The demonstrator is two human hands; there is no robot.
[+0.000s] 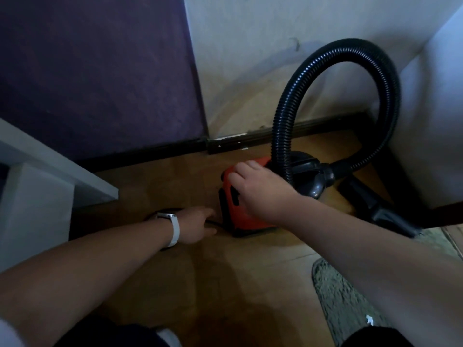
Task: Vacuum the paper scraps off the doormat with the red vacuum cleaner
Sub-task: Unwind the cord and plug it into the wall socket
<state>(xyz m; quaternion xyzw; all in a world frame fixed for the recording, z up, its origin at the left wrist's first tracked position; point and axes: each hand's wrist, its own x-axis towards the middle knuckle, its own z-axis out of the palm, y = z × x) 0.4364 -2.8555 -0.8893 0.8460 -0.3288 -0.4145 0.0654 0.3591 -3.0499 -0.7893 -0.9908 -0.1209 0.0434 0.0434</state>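
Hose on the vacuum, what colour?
Black, ribbed hose, clearest in the head view.

floor point(175, 271): wood | wall point(250, 58): white (scuffed) | skirting point(225, 144): dark | light: dim

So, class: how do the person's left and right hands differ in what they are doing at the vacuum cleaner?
The left hand is low at the floor, pinching a black cord behind the red vacuum cleaner; the right hand rests on its top. The left wrist wears a white watch; the right is bare. Both reach the vacuum.
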